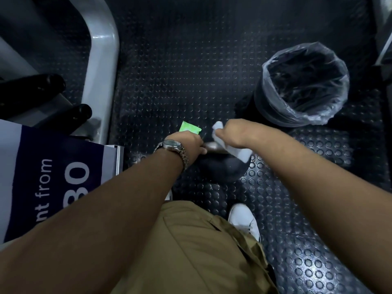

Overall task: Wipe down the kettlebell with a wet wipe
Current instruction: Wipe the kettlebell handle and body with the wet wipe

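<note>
A black kettlebell stands on the studded rubber floor right in front of my knees. My left hand, with a metal watch on the wrist, grips the left end of its silver handle. My right hand holds a white wet wipe bunched round the handle's right side; one end of the wipe sticks up past my fingers and the other hangs down over the ball. A green wipe packet lies on the floor just beyond my left hand.
A black bin with a clear plastic liner stands at the far right. A grey machine frame with black grips rises on the left, and a blue-and-white sign lies beside it. My white shoe is below the kettlebell.
</note>
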